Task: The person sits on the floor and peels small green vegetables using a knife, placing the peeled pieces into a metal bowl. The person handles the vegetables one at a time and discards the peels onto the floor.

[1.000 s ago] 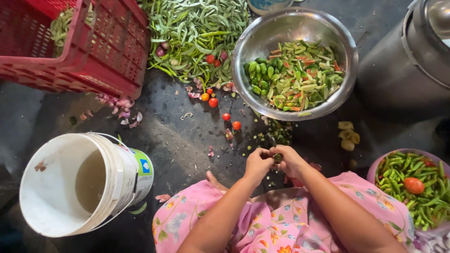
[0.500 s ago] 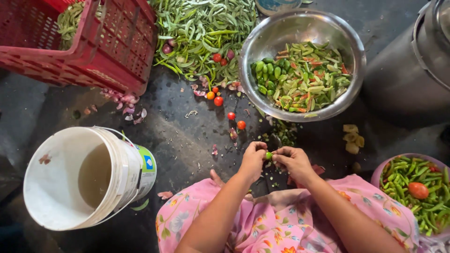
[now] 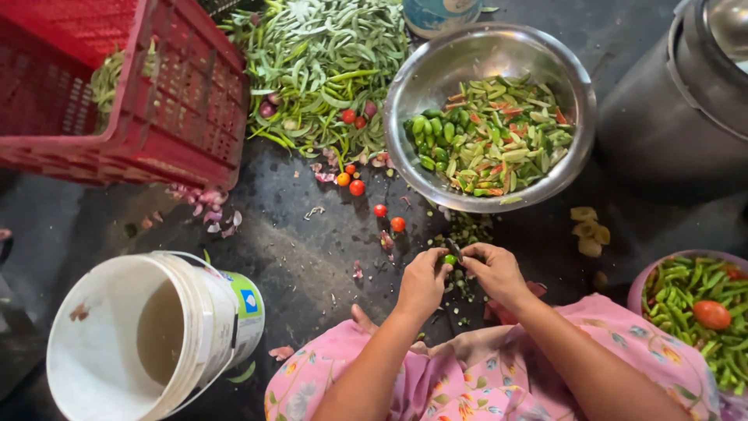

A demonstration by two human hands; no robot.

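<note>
Both hands meet over the dark floor just below the steel bowl (image 3: 489,117), pretty much dead centre of the view. The left hand (image 3: 423,281) is pinched narrow on a small green chilli (image 3: 449,260), thumb and fingertips closed around it. The right hand (image 3: 495,271) is closed too, and something thin and dark sticks out of it towards the chilli, maybe a small blade, but it's too tiny to be sure.

So the chilli sits right between the two hands, touching the left fingertips and just beside the right ones. Only a rounded green end shows, so I honestly can't tell which way its long axis runs or which end points up. The left hand is the one actually on it.

Around them: green trimmings (image 3: 466,234) scattered on the floor right above the hands, a few little red tomatoes (image 3: 357,187) further up-left, the big heap of green chillies (image 3: 327,70) by the red crate (image 3: 156,101), a white bucket (image 3: 148,335) at the lower left, and a pink bowl (image 3: 647,284) of chillies at the right edge
</note>
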